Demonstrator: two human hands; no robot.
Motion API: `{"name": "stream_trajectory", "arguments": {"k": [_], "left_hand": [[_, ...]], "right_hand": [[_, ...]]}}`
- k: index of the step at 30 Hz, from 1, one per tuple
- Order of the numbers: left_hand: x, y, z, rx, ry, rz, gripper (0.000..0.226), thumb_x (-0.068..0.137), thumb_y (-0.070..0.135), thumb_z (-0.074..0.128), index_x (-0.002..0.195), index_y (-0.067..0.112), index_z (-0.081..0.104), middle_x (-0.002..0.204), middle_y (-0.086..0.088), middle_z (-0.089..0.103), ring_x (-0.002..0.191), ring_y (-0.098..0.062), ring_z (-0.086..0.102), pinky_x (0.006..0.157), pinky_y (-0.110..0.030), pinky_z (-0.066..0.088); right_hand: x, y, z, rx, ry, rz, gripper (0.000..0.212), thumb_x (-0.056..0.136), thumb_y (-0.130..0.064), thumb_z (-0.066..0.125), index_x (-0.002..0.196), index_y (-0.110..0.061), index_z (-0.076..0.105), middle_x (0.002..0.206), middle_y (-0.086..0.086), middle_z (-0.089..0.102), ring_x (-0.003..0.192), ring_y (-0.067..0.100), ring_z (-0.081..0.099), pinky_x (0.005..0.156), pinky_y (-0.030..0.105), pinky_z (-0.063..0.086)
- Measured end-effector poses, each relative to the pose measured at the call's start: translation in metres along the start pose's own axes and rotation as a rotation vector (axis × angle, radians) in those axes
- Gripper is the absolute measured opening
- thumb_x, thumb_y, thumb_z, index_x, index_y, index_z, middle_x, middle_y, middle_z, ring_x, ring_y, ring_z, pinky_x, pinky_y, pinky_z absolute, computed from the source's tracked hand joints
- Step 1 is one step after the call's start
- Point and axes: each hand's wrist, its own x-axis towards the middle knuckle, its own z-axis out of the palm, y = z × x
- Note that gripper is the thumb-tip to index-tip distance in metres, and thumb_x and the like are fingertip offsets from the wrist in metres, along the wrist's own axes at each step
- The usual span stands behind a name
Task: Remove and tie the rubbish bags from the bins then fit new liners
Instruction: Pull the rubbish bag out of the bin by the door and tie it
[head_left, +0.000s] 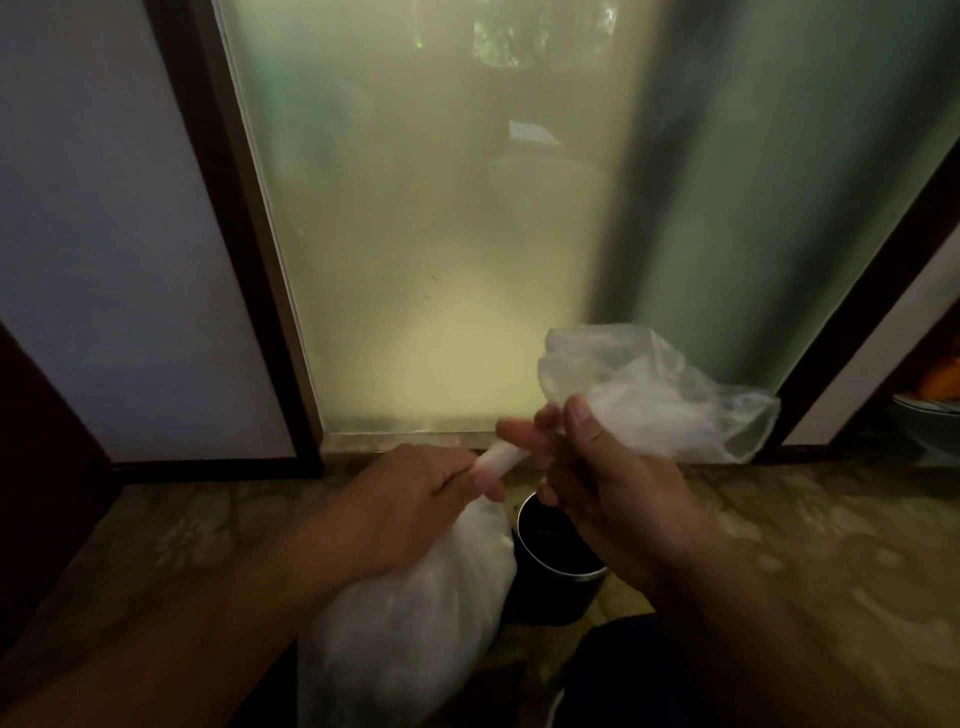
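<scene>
A full white rubbish bag (415, 613) hangs below my left hand (415, 499), which grips its twisted neck (501, 460). My right hand (608, 488) holds the loose upper end of the same bag (660, 384), a crumpled translucent flap that stands up above my fingers. Between and below the two hands stands a small dark round bin (556, 577) on the floor, its mouth open and showing no liner.
A frosted glass door (441, 234) in a dark wooden frame rises straight ahead. Pale wall panels flank it. Patterned brown flooring (805, 545) spreads to both sides. A bowl (930, 421) sits at the right edge. Dark cloth (649, 675) lies near the bottom.
</scene>
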Motion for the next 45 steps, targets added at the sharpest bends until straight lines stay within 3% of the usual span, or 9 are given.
{"name": "stream_trajectory", "arguments": {"k": [4,8,12,17,20,25,33,39,45], "left_hand": [[-0.003,0.006,0.006,0.307,0.127,0.126,0.043,0.091,0.064,0.029,0.08,0.03,0.053,0.077,0.011,0.057,0.072,-0.011,0.051,0.068,-0.038,0.044],[0.0,0.007,-0.003,0.398,0.243,0.181,0.037,0.092,0.056,0.036,0.082,0.032,0.061,0.068,0.017,0.052,0.063,-0.006,0.048,0.064,-0.03,0.033],[0.002,0.008,-0.009,0.398,0.239,0.204,0.039,0.096,0.055,0.032,0.078,0.032,0.056,0.065,0.014,0.052,0.06,-0.009,0.048,0.063,-0.032,0.035],[0.001,0.011,-0.01,0.356,0.216,0.132,0.052,0.096,0.06,0.026,0.09,0.028,0.067,0.07,0.009,0.059,0.065,-0.009,0.053,0.062,-0.03,0.039],[0.001,0.014,-0.011,0.185,0.165,0.03,0.038,0.1,0.056,0.036,0.097,0.031,0.065,0.068,0.008,0.058,0.063,-0.007,0.055,0.059,-0.032,0.045],[0.002,0.016,-0.012,0.054,0.157,-0.048,0.017,0.098,0.048,0.046,0.098,0.037,0.058,0.065,0.008,0.057,0.056,-0.005,0.053,0.054,-0.023,0.039],[0.004,0.011,-0.017,0.022,0.189,-0.12,0.021,0.099,0.04,0.05,0.084,0.034,0.064,0.065,0.006,0.059,0.059,-0.007,0.053,0.057,-0.028,0.041],[0.002,0.005,-0.027,0.003,0.263,-0.093,0.021,0.098,0.037,0.053,0.083,0.033,0.067,0.068,0.001,0.064,0.063,-0.013,0.059,0.063,-0.041,0.05],[0.004,-0.002,-0.048,0.062,0.36,-0.017,0.015,0.096,0.044,0.055,0.101,0.041,0.068,0.076,0.001,0.069,0.068,-0.012,0.063,0.066,-0.034,0.054]], "right_hand": [[0.001,-0.001,-0.011,-0.301,0.014,-0.05,0.023,0.092,-0.024,0.064,0.11,-0.023,0.079,0.103,-0.02,0.075,0.071,-0.008,0.063,0.078,0.029,0.044],[0.005,-0.004,-0.011,-0.731,-0.032,-0.125,0.032,0.092,-0.019,0.069,0.12,-0.033,0.071,0.11,-0.027,0.069,0.1,-0.015,0.061,0.08,0.005,0.047],[0.011,0.0,-0.007,-1.161,-0.025,-0.379,0.038,0.088,-0.019,0.072,0.125,-0.023,0.064,0.1,-0.023,0.062,0.08,-0.014,0.057,0.07,0.007,0.043],[0.014,0.0,0.005,-1.415,0.037,-0.473,0.111,0.088,-0.037,0.073,0.151,-0.042,-0.018,0.111,-0.009,0.071,0.084,0.012,0.069,0.071,0.027,0.054],[0.021,0.001,0.002,-1.515,0.231,-0.721,0.102,0.078,-0.039,0.083,0.151,-0.032,0.012,0.088,-0.003,0.075,0.058,0.014,0.067,0.047,0.025,0.046],[0.029,0.009,-0.013,-1.748,0.203,-1.01,0.044,0.075,-0.029,0.085,0.11,-0.019,0.06,0.069,-0.001,0.068,0.051,0.018,0.055,0.051,0.024,0.032],[0.048,0.007,-0.038,-1.894,0.199,-1.317,0.036,0.082,-0.025,0.076,0.115,-0.01,0.072,0.086,0.001,0.077,0.109,0.029,0.057,0.095,0.046,0.035],[0.051,-0.001,-0.039,-1.704,0.05,-0.913,0.026,0.08,-0.018,0.068,0.106,-0.017,0.07,0.081,0.001,0.076,0.076,0.022,0.072,0.109,0.05,0.04],[0.032,-0.016,-0.032,-1.294,-0.141,-0.429,0.015,0.096,-0.034,0.053,0.087,-0.033,0.065,0.071,-0.002,0.069,0.061,0.02,0.062,0.059,0.045,0.054]]}}
